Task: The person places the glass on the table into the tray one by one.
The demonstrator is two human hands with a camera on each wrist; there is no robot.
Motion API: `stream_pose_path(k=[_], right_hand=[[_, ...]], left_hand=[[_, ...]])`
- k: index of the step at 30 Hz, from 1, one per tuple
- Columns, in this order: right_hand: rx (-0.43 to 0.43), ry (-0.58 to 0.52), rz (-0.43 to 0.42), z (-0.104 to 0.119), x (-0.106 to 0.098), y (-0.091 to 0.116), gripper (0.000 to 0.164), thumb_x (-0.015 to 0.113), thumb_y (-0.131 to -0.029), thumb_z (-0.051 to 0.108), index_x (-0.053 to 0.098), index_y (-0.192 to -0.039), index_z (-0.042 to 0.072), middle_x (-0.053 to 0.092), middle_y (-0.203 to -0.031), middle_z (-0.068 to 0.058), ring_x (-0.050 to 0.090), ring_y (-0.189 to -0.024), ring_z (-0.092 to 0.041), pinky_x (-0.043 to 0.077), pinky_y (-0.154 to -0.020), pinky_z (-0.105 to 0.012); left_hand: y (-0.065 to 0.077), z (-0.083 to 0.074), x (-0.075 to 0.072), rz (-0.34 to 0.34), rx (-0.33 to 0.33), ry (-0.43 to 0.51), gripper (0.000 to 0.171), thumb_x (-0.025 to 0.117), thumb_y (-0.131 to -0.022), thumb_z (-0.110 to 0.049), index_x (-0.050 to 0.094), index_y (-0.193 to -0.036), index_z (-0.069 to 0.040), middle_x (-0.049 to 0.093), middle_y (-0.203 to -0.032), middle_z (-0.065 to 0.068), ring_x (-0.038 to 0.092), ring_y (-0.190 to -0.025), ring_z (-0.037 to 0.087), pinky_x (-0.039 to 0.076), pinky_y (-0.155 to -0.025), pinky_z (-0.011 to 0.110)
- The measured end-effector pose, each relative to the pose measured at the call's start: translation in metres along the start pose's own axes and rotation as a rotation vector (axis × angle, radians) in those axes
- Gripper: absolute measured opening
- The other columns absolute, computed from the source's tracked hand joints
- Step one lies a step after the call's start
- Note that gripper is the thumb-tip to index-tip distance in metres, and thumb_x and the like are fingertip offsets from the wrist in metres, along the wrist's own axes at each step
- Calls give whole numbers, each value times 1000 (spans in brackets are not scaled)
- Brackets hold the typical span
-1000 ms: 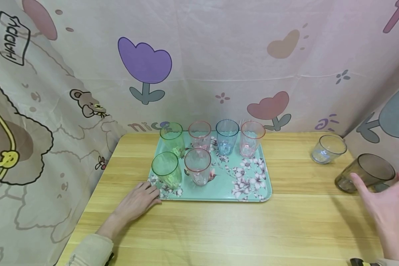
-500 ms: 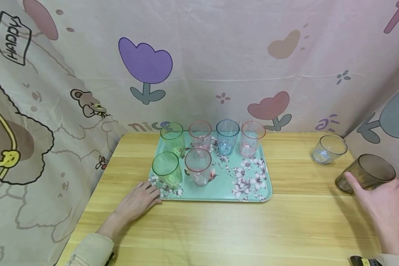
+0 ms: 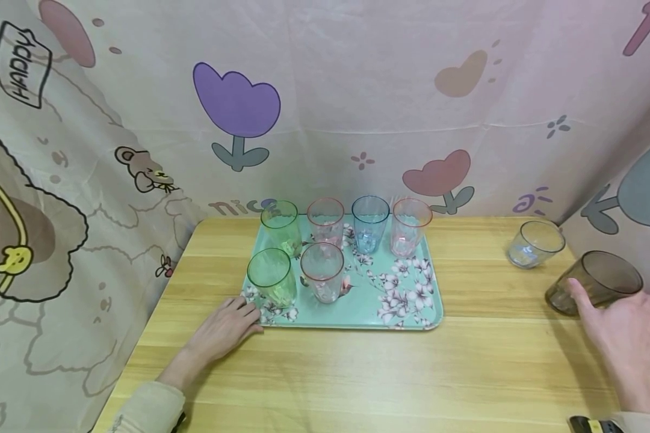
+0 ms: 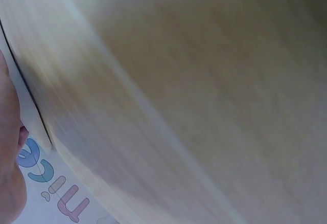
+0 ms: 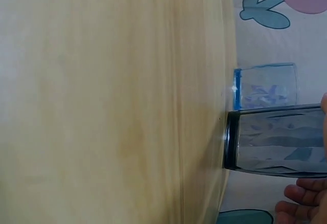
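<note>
My right hand is at a dark brown glass at the table's right side. The thumb lies against the near side, and the curled fingers are at the other side; the right wrist view shows the brown glass between thumb and fingers. It stands on the table. My left hand rests with relaxed fingers on the front left corner of a mint flowered tray. The tray bears several glasses: a green glass, a red-rimmed clear glass and a blue glass among them.
A short clear glass stands behind the brown one, near the back right corner. At the tray's back right is a pink glass. A printed cloth hangs behind the wooden table.
The right hand's fingers, spread by the brown glass a second ago, have curled in beside it. The brown glass, the tray and the left hand stay in place.
</note>
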State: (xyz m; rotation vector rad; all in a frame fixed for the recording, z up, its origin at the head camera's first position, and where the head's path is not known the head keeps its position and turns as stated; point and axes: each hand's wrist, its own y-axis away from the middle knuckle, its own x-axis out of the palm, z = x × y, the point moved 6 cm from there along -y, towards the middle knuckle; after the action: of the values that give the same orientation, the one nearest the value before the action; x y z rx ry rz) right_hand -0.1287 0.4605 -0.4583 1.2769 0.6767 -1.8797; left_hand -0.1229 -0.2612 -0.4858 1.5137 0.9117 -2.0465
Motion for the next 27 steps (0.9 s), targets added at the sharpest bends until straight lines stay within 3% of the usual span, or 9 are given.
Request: stream_pose_path(k=[8,16,27], right_hand=[[-89,13,-27,5,0,1,127,48,-93,82,31,-129,-38,40,-107,-50,45,-102,-68,44,-75,-67],[-230,74,-84,12,-1,3,118,48,-95,80,42,-109,-37,43,-94,-47,46,-91,-68,38,-72,-65],[-306,78,-110,20,-3,4,109,56,-92,77,46,-98,-31,46,-87,-44,49,-82,-63,36,-68,-61]], left_hand=[[0,0,1,-3,5,0,24,69,-95,-44,62,-96,-21,64,-90,-6,57,-92,17,54,-95,40],[0,1,1,5,1,-6,24,68,-95,-45,62,-96,-21,64,-90,-6,57,-92,18,54,-93,40],[0,0,1,2,0,-1,25,68,-95,-45,62,-96,-21,64,-90,-6,57,-92,18,53,-93,40]])
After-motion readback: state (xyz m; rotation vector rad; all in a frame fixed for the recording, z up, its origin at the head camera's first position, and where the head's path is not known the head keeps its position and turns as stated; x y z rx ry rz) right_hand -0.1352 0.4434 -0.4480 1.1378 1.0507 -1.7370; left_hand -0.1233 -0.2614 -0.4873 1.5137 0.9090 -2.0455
